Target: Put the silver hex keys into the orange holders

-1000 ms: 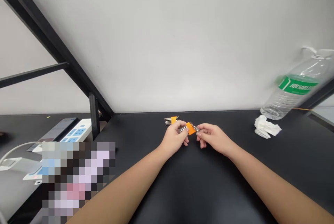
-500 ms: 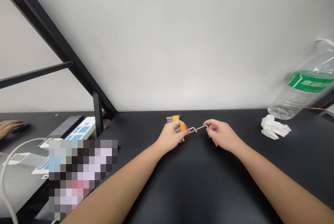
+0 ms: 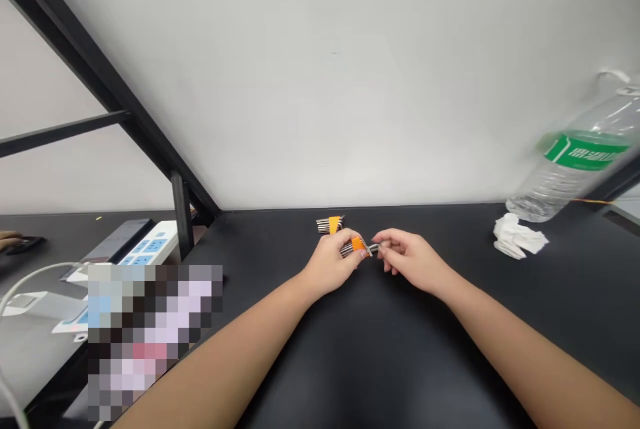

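Note:
My left hand (image 3: 330,264) is closed around an orange hex key holder (image 3: 358,244) with several metal hex keys in it. Their long shafts point left, and bent ends stick out on the right side. Facing it, my right hand (image 3: 409,256) pinches a hex key (image 3: 375,248) by its bent end, close against the holder; fingers partly cover it, and I cannot tell how deep it sits. Just behind my left hand, a second orange holder (image 3: 334,224) with hex keys lies on the black table (image 3: 390,349).
On the right stand a large clear bottle (image 3: 575,162) with a green label and a crumpled white tissue (image 3: 517,237). To the left are a black metal frame (image 3: 181,209), a power strip (image 3: 150,249), a cable, and another person's hand (image 3: 7,240) at a mouse (image 3: 29,244). One area is pixelated.
My right hand has moved left, bringing the hex key in against the holder, so much less of its shaft shows between my hands. The other person's hand shows less at the left edge.

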Motion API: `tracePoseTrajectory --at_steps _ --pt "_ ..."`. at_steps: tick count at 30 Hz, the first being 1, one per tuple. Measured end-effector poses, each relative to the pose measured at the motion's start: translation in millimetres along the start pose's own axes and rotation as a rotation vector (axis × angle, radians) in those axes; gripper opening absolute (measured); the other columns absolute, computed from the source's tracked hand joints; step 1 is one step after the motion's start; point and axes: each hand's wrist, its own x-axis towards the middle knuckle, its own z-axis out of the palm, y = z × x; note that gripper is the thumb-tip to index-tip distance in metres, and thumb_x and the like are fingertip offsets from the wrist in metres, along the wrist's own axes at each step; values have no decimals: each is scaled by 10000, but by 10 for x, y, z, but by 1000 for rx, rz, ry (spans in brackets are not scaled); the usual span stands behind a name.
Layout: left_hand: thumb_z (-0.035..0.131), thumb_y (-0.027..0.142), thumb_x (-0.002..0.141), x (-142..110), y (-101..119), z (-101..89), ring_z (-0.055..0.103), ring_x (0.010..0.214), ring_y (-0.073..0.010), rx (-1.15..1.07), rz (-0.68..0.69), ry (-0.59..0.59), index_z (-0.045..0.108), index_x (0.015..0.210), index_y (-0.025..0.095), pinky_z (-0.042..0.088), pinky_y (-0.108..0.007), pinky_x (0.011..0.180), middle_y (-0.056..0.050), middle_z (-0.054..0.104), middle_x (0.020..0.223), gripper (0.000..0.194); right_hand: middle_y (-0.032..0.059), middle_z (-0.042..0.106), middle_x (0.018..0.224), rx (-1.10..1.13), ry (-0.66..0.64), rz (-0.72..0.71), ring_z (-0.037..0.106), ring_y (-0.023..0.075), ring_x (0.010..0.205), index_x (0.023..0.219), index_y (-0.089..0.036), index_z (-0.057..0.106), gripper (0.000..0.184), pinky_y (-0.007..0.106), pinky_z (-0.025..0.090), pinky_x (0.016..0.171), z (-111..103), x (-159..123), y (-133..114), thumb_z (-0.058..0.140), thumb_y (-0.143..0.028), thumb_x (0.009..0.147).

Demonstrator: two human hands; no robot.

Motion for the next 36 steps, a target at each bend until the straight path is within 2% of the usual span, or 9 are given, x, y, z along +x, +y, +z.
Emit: tracePoseTrajectory --at_steps 3,7,10,12,16,21,26,31,36 --pt "626 284 874 16 -18 -25 634 660 -127 111 39 -1 659 879 196 514 -238 637 10 692 763 94 5 681 788 -189 111 -23 630 153 642 1005 -217 691 216 284 505 629 -69 29 37 570 -285 839" --pt "625 236 860 54 -59 -82 665 784 -151 170 60 71 672 862 205 518 -271 760 5 727 850 56 -1 701 762 -389 283 63 647 160 644 965 -223 718 222 290 489 658 -389 121 180 564 -245 807" --pt "632 230 855 54 -60 -95 677 858 -163 189 87 78 677 858 211 506 -287 822 9 738 892 49 10 713 796 -443 247 152 662 171 671 986 -223 732 249 299 501 685 -583 185 296 551 -251 818" --pt "622 241 865 43 -45 -89 678 839 -160 201 82 75 676 850 215 506 -288 809 15 737 873 62 31 719 869 -521 215 123 671 186 755 967 -229 749 241 312 509 741 -622 202 337 548 -286 846" --pt "605 232 867 26 -16 -73 684 800 -155 185 42 89 671 826 213 526 -283 786 15 743 855 79 66 665 1045 -661 96 -42 643 182 817 999 -232 741 237 318 514 772 -522 170 333 598 -356 855" --pt "576 239 881 15 -21 -51 676 724 -140 175 69 90 668 869 210 536 -251 688 9 737 838 97 47 622 993 -703 -6 -153 610 154 788 948 -227 698 231 296 495 744 -329 105 261 527 -136 822" --pt "544 261 911 -7 -4 15 644 653 -123 174 90 70 654 891 204 520 -232 643 14 706 773 125 32 634 916 -482 83 -175 582 152 726 937 -222 676 141 305 492 700 -168 64 86 563 -223 852" --pt "539 284 923 -3 43 64 646 668 -122 153 73 50 660 907 203 510 -219 627 9 700 800 145 2 637 839 -5 -47 -68 607 148 709 962 -215 600 123 296 509 679 -10 36 -42 584 -299 873" --pt "543 313 930 5 56 58 633 613 -113 122 41 -9 662 909 198 495 -214 586 14 686 762 167 -13 609 858 114 -103 -32 601 132 710 1052 -222 598 222 284 504 679 20 46 -8 604 -244 831"
